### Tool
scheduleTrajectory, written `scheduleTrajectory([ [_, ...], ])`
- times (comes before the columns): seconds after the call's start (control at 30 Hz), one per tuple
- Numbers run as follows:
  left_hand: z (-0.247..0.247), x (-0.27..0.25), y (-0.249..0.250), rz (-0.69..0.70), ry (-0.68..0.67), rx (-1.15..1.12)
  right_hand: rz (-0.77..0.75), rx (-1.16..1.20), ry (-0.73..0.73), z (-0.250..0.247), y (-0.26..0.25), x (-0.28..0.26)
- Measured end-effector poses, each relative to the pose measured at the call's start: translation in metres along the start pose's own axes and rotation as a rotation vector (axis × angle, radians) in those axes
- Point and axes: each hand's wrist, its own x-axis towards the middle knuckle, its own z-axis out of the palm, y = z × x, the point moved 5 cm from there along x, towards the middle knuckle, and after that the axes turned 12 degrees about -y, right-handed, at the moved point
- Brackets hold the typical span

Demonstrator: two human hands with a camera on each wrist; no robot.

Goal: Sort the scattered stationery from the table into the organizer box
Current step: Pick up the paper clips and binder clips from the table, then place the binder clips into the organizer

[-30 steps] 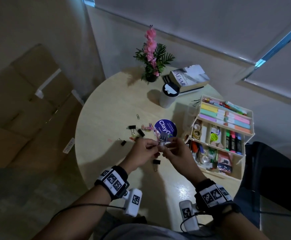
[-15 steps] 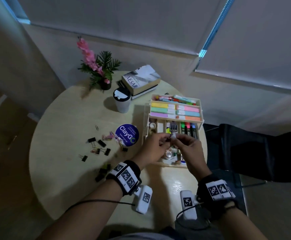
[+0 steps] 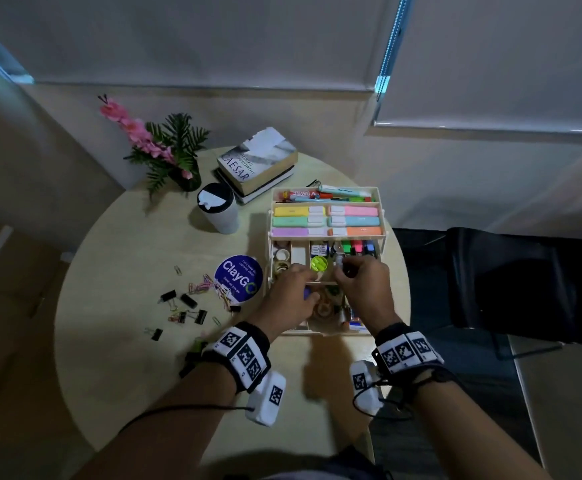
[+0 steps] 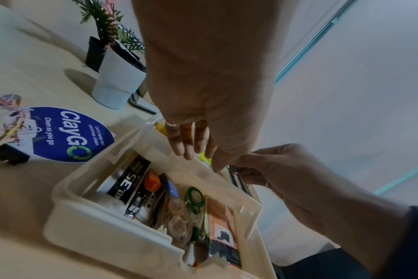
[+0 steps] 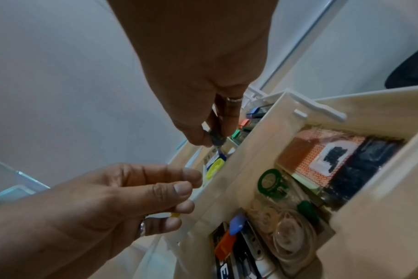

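The cream tiered organizer box (image 3: 269, 237) stands open at the table's right; its lower tray (image 4: 108, 232) (image 5: 370, 217) holds tape rolls, a stapler and boxes. My right hand (image 3: 343, 268) (image 5: 212, 139) pinches a small dark binder clip (image 5: 216, 140) over the middle tier, beside a yellow-green round item (image 3: 319, 263). My left hand (image 3: 294, 289) (image 4: 191, 147) hovers over the same tier's front wall with its fingers loosely curled, and I see nothing in them. Black binder clips (image 3: 188, 301) and coloured paper clips (image 3: 201, 285) lie scattered left of the box.
A round blue ClayGo sticker (image 3: 238, 279) lies between the clips and the box. A white cup with a black lid (image 3: 218, 209), stacked books (image 3: 256, 164) and a potted pink flower (image 3: 165, 150) stand at the back. A black chair (image 3: 524, 282) is at the right.
Both hands moved right from the clip pile to over the box's middle tier. The left hand let go of the clip; only the right hand pinches it now.
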Motion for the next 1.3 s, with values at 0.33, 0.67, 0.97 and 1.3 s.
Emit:
scheduleTrajectory([
  [0.33, 0.002, 0.0, -0.003, 0.02, -0.002, -0.017, -0.042, -0.212, -0.06, 0.015, 0.01, 0.026],
  [0.67, -0.006, -0.057, -0.039, 0.01, 0.036, -0.203, -0.045, -0.366, -0.01, 0.015, -0.001, 0.013],
  [0.97, -0.008, -0.164, -0.189, -0.407, 0.113, -0.271, -0.344, -0.265, -0.49, 0.105, -0.08, -0.027],
  [1.3, -0.007, -0.215, -0.275, -0.611, 0.066, -0.168, -0.227, -0.64, -0.953, 0.234, -0.094, -0.057],
])
